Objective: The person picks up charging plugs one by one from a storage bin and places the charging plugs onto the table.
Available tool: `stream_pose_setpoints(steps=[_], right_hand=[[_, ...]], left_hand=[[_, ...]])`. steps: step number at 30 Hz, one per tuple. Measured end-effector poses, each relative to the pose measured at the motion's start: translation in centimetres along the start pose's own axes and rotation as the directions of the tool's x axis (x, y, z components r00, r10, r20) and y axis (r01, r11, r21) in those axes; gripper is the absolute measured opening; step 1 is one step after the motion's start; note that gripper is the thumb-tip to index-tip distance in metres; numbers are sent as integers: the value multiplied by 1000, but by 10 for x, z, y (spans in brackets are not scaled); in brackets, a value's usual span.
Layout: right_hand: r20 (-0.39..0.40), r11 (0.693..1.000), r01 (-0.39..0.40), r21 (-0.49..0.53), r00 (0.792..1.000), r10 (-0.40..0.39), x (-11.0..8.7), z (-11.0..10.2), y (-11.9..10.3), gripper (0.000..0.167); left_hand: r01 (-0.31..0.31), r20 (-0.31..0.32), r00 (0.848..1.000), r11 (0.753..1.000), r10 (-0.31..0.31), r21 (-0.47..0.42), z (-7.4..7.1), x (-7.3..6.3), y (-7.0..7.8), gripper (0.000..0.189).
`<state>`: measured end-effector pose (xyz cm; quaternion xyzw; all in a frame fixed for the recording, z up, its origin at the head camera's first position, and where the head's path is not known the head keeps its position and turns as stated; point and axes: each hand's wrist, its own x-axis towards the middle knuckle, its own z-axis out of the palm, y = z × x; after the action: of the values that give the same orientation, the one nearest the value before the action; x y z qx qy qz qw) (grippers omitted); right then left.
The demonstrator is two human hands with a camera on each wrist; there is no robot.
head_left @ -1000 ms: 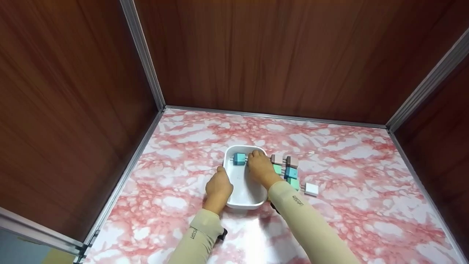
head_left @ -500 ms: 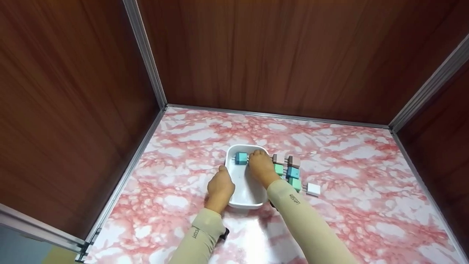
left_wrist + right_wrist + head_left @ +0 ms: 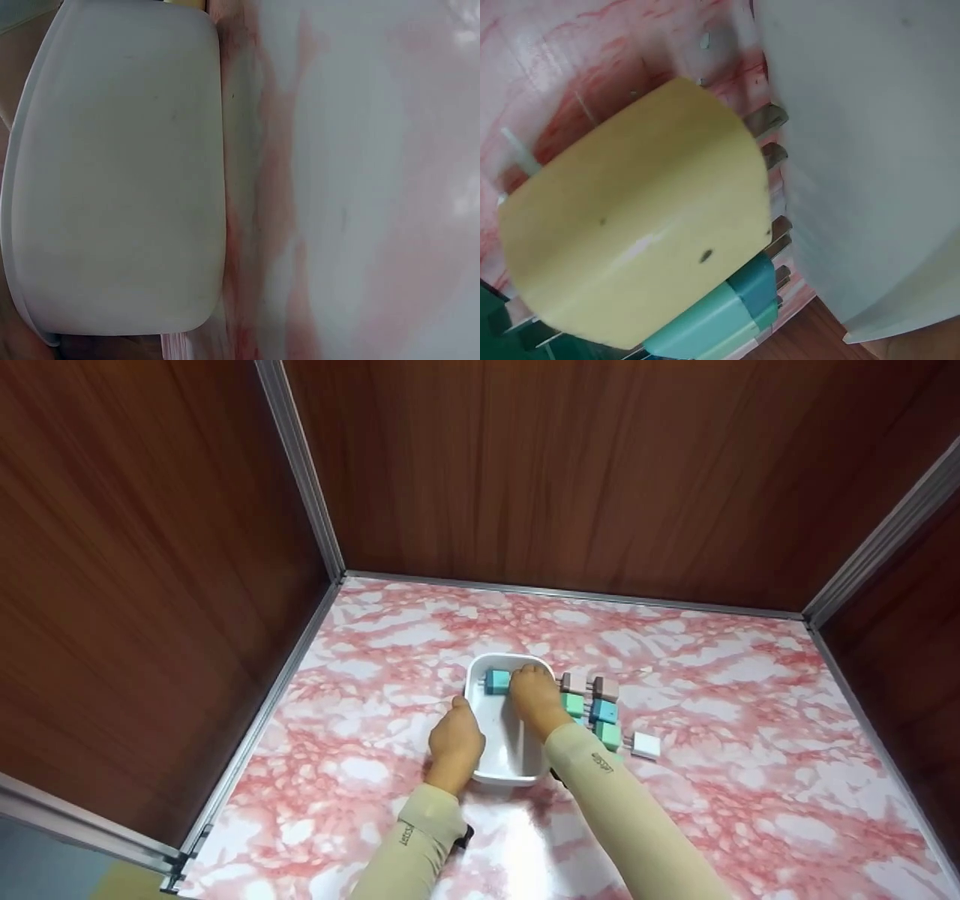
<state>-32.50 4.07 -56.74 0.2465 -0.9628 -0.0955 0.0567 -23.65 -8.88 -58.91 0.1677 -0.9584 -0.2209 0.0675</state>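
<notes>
A white rectangular container (image 3: 504, 772) lies lengthwise in front of me; its outer end wall (image 3: 120, 180) fills the left wrist view. My left hand (image 3: 456, 739) grips its left rim. Inside, near the far end, sits a teal charger plug (image 3: 496, 682) with its prongs to the left. My right hand (image 3: 537, 696) reaches over the right rim into the far right part, fingers bent down beside the teal plug. It grips another charger plug there, whose body the hand hides. In the right wrist view, a yellow charger plug (image 3: 637, 217) stands beside the container wall.
Right of the container, several charger plugs stand in rows: two pinkish-brown (image 3: 606, 688), a green one (image 3: 573, 704), a blue one (image 3: 604, 711), another green one (image 3: 607, 735). A white plug (image 3: 646, 745) lies farthest right. Wood panels (image 3: 570, 480) enclose the marbled tabletop (image 3: 360, 660).
The whole scene shifts slightly rightward in the head view. Both hands keep their places at the container; prongs seen earlier between the teal plug and my right hand are now hardly visible.
</notes>
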Motion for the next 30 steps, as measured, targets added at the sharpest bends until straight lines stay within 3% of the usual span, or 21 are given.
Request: stream_pose_setpoints(steps=[7, 14, 18, 23, 30], right_hand=[[-50, 999, -8, 38, 999, 10, -3, -2, 4, 23], [-86, 998, -33, 56, 996, 38, -4, -12, 5, 21], [-68, 996, -30, 82, 997, 35, -3, -19, 7, 20], [-33, 992, 6, 123, 999, -2, -4, -27, 12, 20], [-71, 973, 99, 211, 994, -85, -8, -28, 20, 15]], left_hand=[[-5, 29, 1000, 1000, 5, 8, 2, -1, 2, 33], [-6, 9, 1000, 1000, 6, -11, 2, 0, 1, 35], [-8, 5, 1000, 1000, 8, -13, 2, 0, 1, 37], [-5, 11, 1000, 1000, 5, -10, 2, 1, 0, 37], [5, 22, 1000, 1000, -5, 9, 1, 2, -1, 35]])
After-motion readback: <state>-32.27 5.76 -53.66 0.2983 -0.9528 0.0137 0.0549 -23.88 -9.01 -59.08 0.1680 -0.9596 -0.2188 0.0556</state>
